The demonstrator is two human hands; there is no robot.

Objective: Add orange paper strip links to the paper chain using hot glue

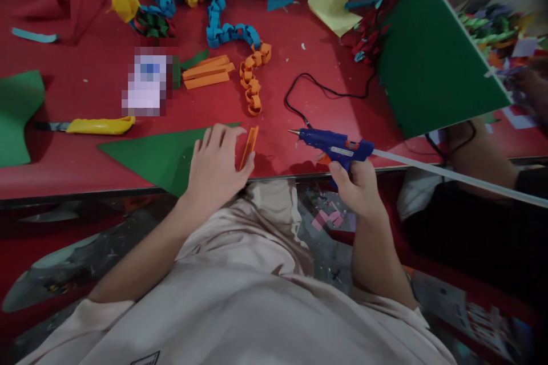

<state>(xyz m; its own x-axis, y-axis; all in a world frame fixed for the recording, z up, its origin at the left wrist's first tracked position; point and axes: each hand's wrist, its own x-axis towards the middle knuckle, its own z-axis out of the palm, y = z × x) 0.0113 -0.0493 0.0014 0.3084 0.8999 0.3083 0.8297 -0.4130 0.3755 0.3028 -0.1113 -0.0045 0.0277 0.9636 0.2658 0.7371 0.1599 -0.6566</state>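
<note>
My left hand (217,162) is at the table's front edge, over a green paper piece (149,154). Its thumb and forefinger are at a narrow orange paper strip (249,145), the thumb against its near end. My right hand (358,185) is wrapped round the handle of a blue glue gun (336,144), whose nozzle points left toward the strip. A long whitish glue stick (449,178) sticks out of the gun's back. Beyond my left hand lies a paper chain (249,77), orange at its near end and blue farther back. Several loose orange strips (208,72) lie left of it.
A yellow cutter knife (100,125) lies at the left, below a blurred-out rectangle (148,82). The gun's black cord (329,90) loops across the red table. A green board (440,63) leans at the right, with another person's arm (475,154) beside it.
</note>
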